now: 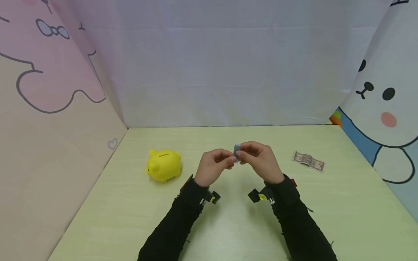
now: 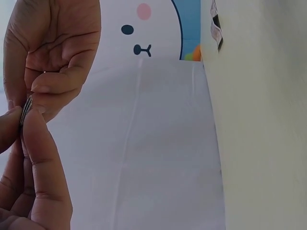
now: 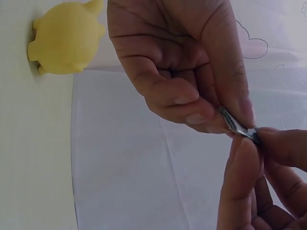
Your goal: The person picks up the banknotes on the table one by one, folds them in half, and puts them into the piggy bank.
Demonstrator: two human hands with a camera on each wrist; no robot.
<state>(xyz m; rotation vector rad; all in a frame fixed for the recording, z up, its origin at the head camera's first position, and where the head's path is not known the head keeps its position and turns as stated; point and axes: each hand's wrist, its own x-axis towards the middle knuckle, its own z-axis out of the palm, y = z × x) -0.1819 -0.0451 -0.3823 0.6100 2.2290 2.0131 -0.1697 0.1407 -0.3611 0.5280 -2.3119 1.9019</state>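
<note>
Close above the middle of the table, both hands pinch a small folded banknote (image 1: 237, 147), bluish-grey and folded into a narrow strip. My left hand (image 1: 213, 167) grips its lower end between thumb and fingertips. On the other side, the thumb and fingers of my right hand (image 1: 262, 161) hold its upper part. The right wrist view shows the stacked paper layers of the folded banknote (image 3: 232, 122) at its edge, while fingertips cover much of the rest. In the left wrist view only a thin layered edge of the folded banknote (image 2: 26, 110) shows.
A yellow piggy bank (image 1: 164, 165) with a slot on top stands left of the hands. Right of them lies a creased brownish banknote (image 1: 308, 161). A white curtain (image 1: 228, 72) hangs along the back edge of the pale table (image 1: 107, 217), with printed panels at the sides.
</note>
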